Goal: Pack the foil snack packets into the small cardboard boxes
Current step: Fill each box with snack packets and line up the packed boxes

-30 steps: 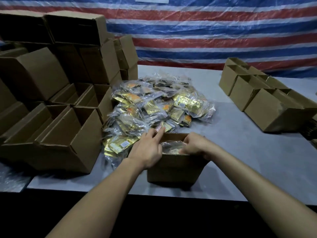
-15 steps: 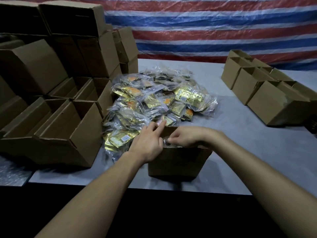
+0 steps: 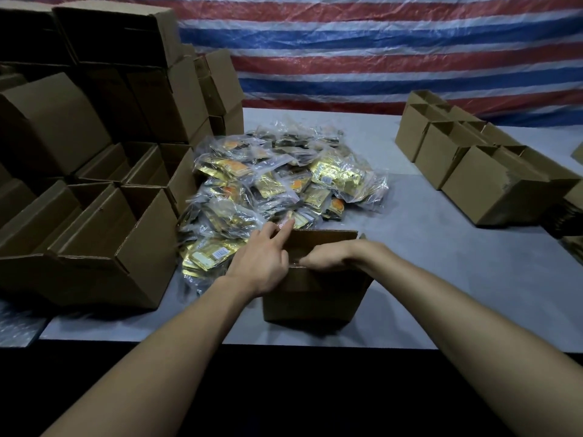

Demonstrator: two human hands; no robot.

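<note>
Small brown cardboard box [image 3: 315,298] sits at the near edge of the grey table [image 3: 441,279], far flap upright. Left hand [image 3: 262,263] rests on its 9 o'clock rim, index finger straight against that flap, gripping nothing. Right hand [image 3: 328,258] lies across the opening, fingers bent down inside; can't tell if they grasp anything. Heap of gold foil snack packets [image 3: 277,184] in clear wrap just beyond the box at 12 o'clock. Open brown cartons [image 3: 94,231] at 9 o'clock.

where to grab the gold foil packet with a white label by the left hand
On the gold foil packet, pinch the near-left corner, coming from the near side: it lies flat, its far side seems tucked under the pile, and the left hand blocks its right.
</note>
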